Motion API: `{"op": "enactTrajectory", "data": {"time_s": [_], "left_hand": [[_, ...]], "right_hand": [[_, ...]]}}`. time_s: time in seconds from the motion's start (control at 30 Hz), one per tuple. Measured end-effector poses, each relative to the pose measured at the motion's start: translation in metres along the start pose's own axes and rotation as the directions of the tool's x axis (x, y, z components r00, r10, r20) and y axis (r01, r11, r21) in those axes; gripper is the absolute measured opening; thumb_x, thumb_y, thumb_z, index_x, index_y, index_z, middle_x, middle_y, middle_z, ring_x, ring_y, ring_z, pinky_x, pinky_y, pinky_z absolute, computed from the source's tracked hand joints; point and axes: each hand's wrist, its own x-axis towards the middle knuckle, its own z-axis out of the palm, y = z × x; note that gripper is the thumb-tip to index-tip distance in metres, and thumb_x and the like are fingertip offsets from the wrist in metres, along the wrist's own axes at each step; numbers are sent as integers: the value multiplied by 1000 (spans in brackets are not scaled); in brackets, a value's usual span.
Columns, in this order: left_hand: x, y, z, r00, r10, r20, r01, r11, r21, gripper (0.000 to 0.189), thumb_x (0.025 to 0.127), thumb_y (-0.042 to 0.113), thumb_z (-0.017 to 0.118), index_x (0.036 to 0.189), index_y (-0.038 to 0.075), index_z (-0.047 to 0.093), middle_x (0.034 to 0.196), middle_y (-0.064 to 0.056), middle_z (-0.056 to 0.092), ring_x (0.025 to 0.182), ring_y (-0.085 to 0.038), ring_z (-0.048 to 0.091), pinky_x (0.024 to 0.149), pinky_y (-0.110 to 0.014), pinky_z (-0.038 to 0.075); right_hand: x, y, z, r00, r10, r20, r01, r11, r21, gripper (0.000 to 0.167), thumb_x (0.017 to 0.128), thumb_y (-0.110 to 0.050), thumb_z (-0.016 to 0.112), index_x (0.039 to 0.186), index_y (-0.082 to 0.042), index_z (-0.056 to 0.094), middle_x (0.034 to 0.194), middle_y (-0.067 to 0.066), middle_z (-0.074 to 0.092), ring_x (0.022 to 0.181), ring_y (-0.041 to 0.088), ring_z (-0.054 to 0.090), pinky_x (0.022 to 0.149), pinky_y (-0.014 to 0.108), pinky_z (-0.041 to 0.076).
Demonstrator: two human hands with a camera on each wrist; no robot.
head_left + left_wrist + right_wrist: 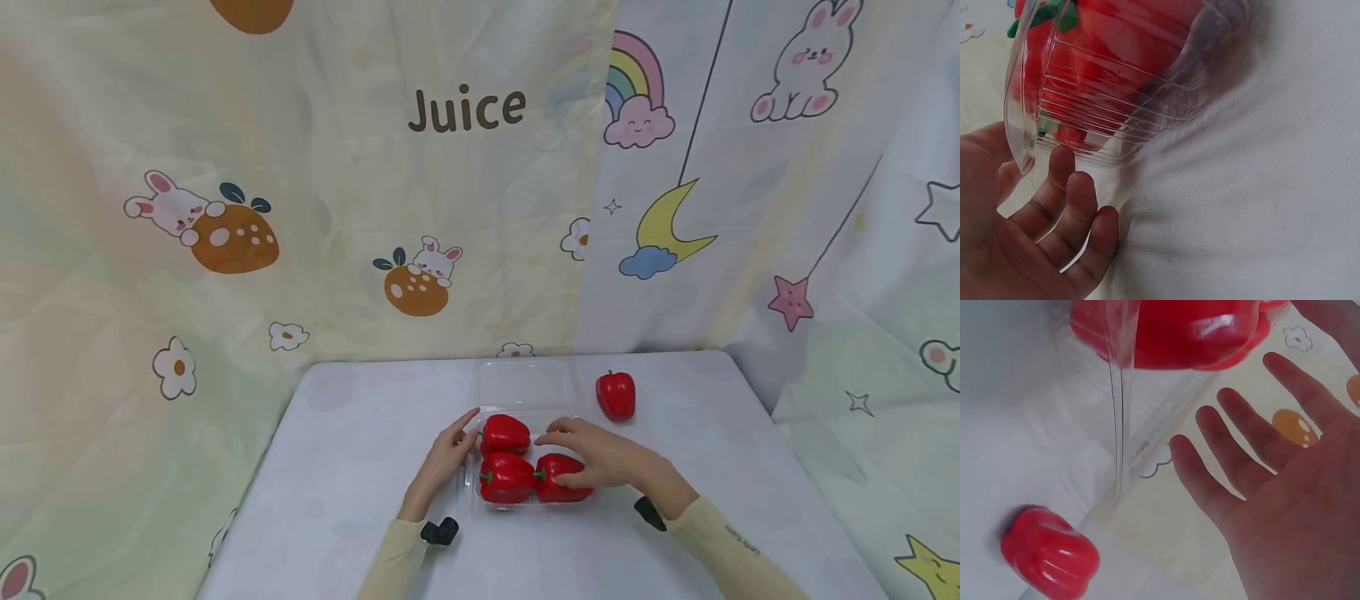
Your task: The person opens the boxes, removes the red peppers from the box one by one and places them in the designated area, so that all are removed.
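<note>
A clear plastic clamshell box (1172, 106) holds three red bell peppers: a far left one (506, 433), a near left one (507, 478) and a near right one (553, 492). My left hand (447, 454) is at the box's left side, its loosely bent fingers by the ridged wall and rim in the left wrist view. Over the right half of the box hovers my right hand (600, 454), fingers spread and nothing in them. Its thumb overlaps the near right pepper in the head view; contact cannot be told. The right wrist view shows its bare palm and straight fingers.
Another red bell pepper (617, 396) lies on the white-covered table (360, 467), beyond the box to the right. The box's transparent lid (525, 383) lies folded back toward the patterned cloth backdrop (480, 208).
</note>
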Motion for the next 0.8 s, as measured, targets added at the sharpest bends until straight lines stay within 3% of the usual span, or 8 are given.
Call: {"op": "enactTrajectory", "data": {"time_s": [0.23, 0.57, 0.8], "left_hand": [[1, -1, 0, 1000, 27, 0, -27, 1000, 3, 48, 106, 26, 51, 153, 19, 44, 81, -9, 61, 65, -9, 51, 59, -22, 48], [1, -1, 0, 1000, 7, -2, -7, 1000, -1, 48, 106, 25, 52, 153, 22, 44, 80, -5, 60, 64, -9, 51, 60, -22, 47], [1, 0, 0, 1000, 6, -2, -6, 1000, -2, 49, 105, 26, 52, 153, 21, 44, 82, -7, 61, 66, -11, 52, 60, -22, 47]], "right_hand": [[1, -5, 6, 999, -27, 29, 28, 999, -16, 74, 70, -33, 90, 137, -31, 57, 139, 2, 53, 127, 24, 50, 82, 39, 60], [0, -8, 10, 997, -64, 52, 70, 992, -104, 70, 71, -30, 90, 134, -28, 59, 136, 2, 54, 126, 23, 51, 87, 42, 58], [1, -5, 16, 997, -49, 64, 58, 990, -132, 69, 70, -32, 91, 132, -32, 60, 136, 0, 55, 126, 21, 51, 88, 41, 58]]}}
